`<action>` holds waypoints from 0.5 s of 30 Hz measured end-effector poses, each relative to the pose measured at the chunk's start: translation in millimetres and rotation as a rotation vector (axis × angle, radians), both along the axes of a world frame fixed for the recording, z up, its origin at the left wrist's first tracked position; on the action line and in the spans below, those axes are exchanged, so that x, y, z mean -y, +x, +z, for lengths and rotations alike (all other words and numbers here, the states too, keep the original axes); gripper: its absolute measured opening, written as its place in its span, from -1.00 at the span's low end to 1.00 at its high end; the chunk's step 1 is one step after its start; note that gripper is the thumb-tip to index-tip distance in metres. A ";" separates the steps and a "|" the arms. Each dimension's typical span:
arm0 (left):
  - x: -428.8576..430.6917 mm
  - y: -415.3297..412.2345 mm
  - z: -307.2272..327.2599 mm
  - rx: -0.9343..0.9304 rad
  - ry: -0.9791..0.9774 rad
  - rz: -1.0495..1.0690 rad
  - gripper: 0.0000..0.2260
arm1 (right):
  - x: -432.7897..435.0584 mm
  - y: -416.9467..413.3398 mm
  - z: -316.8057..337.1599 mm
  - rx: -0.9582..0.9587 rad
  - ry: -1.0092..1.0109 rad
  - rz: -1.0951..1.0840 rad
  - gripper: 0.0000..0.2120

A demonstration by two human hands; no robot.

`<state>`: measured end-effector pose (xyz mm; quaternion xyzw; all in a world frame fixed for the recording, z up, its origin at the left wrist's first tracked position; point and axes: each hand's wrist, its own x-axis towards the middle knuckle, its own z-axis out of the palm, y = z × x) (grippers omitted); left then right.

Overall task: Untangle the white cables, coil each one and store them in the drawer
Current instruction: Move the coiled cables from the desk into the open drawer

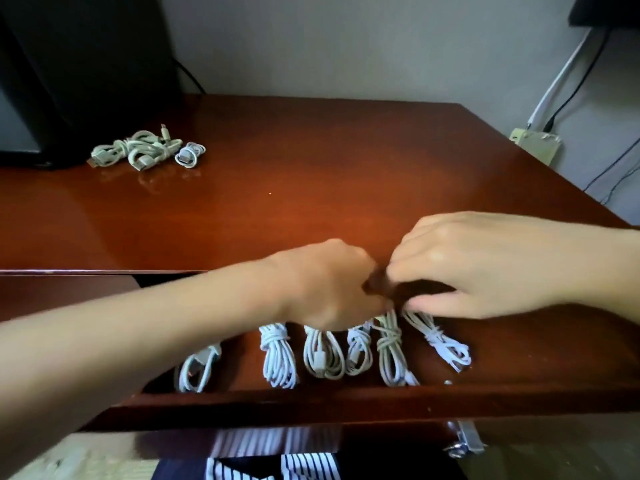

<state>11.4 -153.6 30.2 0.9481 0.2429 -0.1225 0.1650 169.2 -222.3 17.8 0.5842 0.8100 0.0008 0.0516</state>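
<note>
Here, the right hand (485, 268) pinches the top end of the rightmost coiled cable (446, 348) near the open drawer's (311, 407) rear. The left hand (325, 289) curls beside it; I cannot tell what it holds. Five more coils (278, 358) lie in a row leftward. A cable tangle (138, 152) sits near the desk's (311, 168) rear left corner.

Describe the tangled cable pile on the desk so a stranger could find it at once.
Start at the red-brown desk and go to its far left corner, beside the black box. The pile lies there, a loose greyish knot of cables. Unlike the coils lined up in the open drawer, it is jumbled and untied.
</note>
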 end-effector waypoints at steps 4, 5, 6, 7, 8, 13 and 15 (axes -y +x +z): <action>-43.0 -33.9 27.9 0.088 0.007 0.126 -0.77 | -44.3 -22.4 29.4 0.040 0.120 0.003 -0.87; -56.0 -42.7 30.7 0.124 -0.043 0.187 -0.79 | -57.6 -29.1 34.7 0.024 0.142 0.034 -0.86; -69.6 -51.2 33.2 0.163 -0.083 0.248 -0.80 | -71.3 -35.6 38.6 0.022 0.155 0.074 -0.86; -84.2 -60.1 33.7 0.196 -0.090 0.307 -0.80 | -85.5 -42.9 42.7 0.028 0.169 0.110 -0.85; -99.4 -69.8 33.7 0.219 -0.067 0.362 -0.81 | -102.0 -50.7 45.0 0.068 0.175 0.145 -0.83; -168.6 -112.9 28.9 0.343 0.087 0.578 -0.80 | -177.4 -81.3 39.3 0.158 0.219 0.204 -0.81; -188.9 -123.8 29.3 0.414 0.145 0.624 -0.83 | -204.3 -91.2 33.8 0.135 0.227 0.157 -0.81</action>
